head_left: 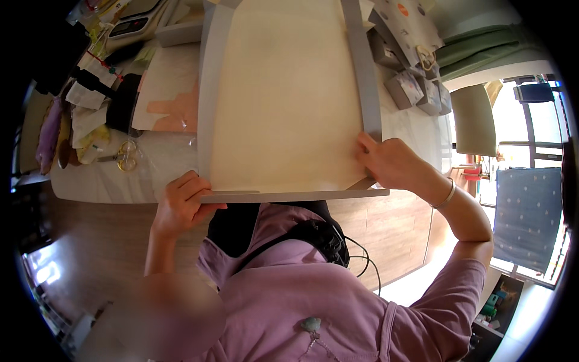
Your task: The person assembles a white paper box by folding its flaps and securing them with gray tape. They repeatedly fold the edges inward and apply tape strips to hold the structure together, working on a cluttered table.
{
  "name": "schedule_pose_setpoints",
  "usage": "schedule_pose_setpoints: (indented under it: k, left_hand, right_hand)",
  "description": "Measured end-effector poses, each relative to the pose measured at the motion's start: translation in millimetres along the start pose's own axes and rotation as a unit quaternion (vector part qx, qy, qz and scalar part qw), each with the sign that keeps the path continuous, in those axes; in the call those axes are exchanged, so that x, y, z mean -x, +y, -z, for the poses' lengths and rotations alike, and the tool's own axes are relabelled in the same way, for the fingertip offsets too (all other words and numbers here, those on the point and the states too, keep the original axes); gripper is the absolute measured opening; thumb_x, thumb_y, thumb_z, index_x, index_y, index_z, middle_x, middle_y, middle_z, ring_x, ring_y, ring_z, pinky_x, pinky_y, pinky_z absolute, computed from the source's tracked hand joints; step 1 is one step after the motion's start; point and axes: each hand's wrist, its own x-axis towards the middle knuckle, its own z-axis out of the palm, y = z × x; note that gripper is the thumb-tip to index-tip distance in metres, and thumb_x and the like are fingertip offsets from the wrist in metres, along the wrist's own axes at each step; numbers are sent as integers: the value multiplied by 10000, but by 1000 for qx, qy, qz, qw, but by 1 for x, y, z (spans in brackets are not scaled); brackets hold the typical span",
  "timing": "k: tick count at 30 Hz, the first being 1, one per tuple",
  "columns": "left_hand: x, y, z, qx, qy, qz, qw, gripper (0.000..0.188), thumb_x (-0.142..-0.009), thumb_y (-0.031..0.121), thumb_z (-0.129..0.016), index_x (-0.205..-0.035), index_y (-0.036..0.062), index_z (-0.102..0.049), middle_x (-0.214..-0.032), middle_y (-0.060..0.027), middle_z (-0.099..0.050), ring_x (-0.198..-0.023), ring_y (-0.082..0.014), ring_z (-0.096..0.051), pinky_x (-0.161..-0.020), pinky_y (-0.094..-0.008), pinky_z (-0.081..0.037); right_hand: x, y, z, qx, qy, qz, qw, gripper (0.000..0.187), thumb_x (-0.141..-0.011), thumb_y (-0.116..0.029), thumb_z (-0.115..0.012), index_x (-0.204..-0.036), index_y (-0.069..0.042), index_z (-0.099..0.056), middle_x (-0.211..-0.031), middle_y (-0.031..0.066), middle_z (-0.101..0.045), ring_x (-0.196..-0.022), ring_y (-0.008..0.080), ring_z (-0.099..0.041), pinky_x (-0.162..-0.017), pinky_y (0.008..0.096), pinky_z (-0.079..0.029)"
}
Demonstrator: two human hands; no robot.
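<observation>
A large shallow grey cardboard box (295, 196) with a cream inside lies on the table, its near wall at the table's front edge. My left hand (184, 198) pinches the near left corner, with the thumb under the near wall and the fingers bent over the rim. At the near right corner, my right hand (395, 163) is closed on the right wall, its fingertips reaching over to the inside. A small fold or gap shows in the lining beside that hand. Nothing lies inside the visible part of the box.
Scissors (126, 158) and a pinkish sheet in clear plastic (172, 114) lie to the left, near a black stand (123, 102). A scale (134, 23) sits at the far left. Several small grey boxes (404, 89) stand at the right, beyond them a green cloth (482, 49).
</observation>
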Motion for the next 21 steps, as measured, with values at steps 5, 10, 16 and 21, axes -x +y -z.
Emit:
schedule_pose_setpoints:
  k: [5, 10, 16, 21]
  left_hand:
    - [0, 2, 0, -4, -6, 3, 1000, 349, -697, 253, -901, -783, 48, -632, -837, -50, -621, -683, -254, -576, -562, -351, -491]
    - [1, 1, -2, -10, -8, 0, 1000, 358, -698, 260, -904, -782, 49, -627, -832, -52, -613, -682, -252, -576, -563, -351, -493]
    - [-1, 3, -5, -6, -9, -3, 1000, 351, -706, 254, -906, -793, 52, -632, -839, -50, -616, -690, -252, -581, -565, -357, -496]
    - [-1, 5, -7, -13, -5, -4, 1000, 334, -716, 244, -903, -806, 60, -640, -847, -43, -621, -700, -253, -590, -574, -362, -500]
  right_hand:
    - [-3, -5, 4, 19, -4, -22, 1000, 253, -704, -94, -797, -927, -86, -677, -1121, 122, -564, -660, 255, -693, -558, 370, -539]
    - [-2, -5, 1, 17, -12, -32, 999, 324, -693, -124, -826, -984, -94, -687, -1128, 91, -580, -677, 259, -700, -563, 380, -548]
    - [-1, -8, 0, 33, -54, -61, 996, 236, -701, -130, -829, -912, -96, -730, -1135, 72, -588, -672, 252, -705, -562, 378, -557]
    - [1, -7, -1, 65, -97, -66, 991, 229, -676, -136, -834, -881, -97, -738, -1150, 72, -585, -669, 240, -708, -551, 374, -553]
